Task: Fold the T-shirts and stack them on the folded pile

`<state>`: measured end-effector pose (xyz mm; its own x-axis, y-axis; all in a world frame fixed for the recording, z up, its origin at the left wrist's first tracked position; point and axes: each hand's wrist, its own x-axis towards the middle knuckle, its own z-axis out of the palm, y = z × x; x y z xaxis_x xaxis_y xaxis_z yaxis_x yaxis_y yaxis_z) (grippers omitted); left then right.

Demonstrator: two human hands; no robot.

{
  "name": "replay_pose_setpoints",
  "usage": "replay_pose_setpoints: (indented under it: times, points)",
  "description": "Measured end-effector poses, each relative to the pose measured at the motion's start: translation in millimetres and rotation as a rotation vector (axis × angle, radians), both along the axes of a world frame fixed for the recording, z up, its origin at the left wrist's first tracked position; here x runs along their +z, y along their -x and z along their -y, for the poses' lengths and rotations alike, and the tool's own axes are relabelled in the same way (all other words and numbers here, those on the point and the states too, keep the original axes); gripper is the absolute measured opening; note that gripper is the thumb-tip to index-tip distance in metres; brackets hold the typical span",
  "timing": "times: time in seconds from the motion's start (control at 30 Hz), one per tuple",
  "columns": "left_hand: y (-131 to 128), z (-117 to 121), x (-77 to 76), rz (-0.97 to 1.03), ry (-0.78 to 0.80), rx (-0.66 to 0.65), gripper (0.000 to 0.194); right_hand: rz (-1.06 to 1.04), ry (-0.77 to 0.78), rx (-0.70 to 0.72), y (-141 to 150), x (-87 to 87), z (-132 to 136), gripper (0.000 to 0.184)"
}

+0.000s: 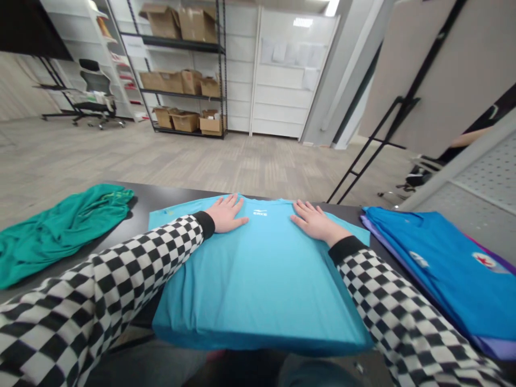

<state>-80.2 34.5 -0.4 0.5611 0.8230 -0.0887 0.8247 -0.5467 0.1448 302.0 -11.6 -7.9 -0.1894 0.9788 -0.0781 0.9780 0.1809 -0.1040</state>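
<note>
While we looked down over the dark table (169, 196), a light-blue T-shirt (258, 285) lay flat in front of us, its collar end away from us and a small white logo (260, 213) just below the neckline. Our left hand (226, 213) and right hand (318, 223) rested palm-down on the upper part of the shirt, one on each side of the logo and well apart. Both had their fingers spread, and neither was pinching or gathering the cloth. Black cuffs and black-and-white checkered sleeves (100, 290) ran back along our forearms.

To the left of the shirt, a crumpled green garment (60, 231) lay on the table, near the shirt but apart from it. To the right, a folded bright-blue shirt (443, 269) lay on a purple garment (494, 344). Beyond the table, metal shelving (181, 70) held cardboard boxes (185, 122), and an office chair (94, 91) stood on the carpet further left.
</note>
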Motion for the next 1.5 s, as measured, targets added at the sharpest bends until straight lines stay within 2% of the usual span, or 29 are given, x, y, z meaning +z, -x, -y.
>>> replay_pose_setpoints:
  times: [0.17,0.33,0.4,0.5,0.63,0.73,0.8,1.03,1.5]
  points:
    - [2,3,0.3,0.041,-0.029,0.003,0.102,-0.002,0.001,0.004,0,2.7,2,0.083]
    - [14,11,10.5,0.205,-0.192,-0.077,0.070,-0.019,-0.006,-0.002,-1,1.9,1,0.084]
    - [24,17,17.8,0.211,-0.254,-0.062,0.066,-0.023,-0.005,0.002,-1,0.0,0,0.085]
    - [49,28,21.6,0.155,-0.179,0.022,0.073,-0.038,0.000,0.004,-1,-0.4,-2,0.086]
    - [95,40,8.6,0.071,-0.022,0.109,0.084,-0.096,-0.042,-0.001,-13,7.7,4,0.082]
    - [123,38,-2.2,0.050,-0.053,0.169,0.084,-0.103,-0.076,-0.018,-32,12.4,17,0.078]
    - [134,33,-5.7,0.060,-0.075,0.197,0.082,-0.081,-0.028,-0.034,-43,10.4,26,0.076]
    - [137,25,-8.1,-0.006,-0.037,0.155,0.088,-0.038,0.040,-0.065,-57,-4.5,30,0.078]
    - [135,32,-3.9,0.001,-0.010,0.212,0.091,-0.004,0.065,-0.138,-64,-5.9,31,0.084]
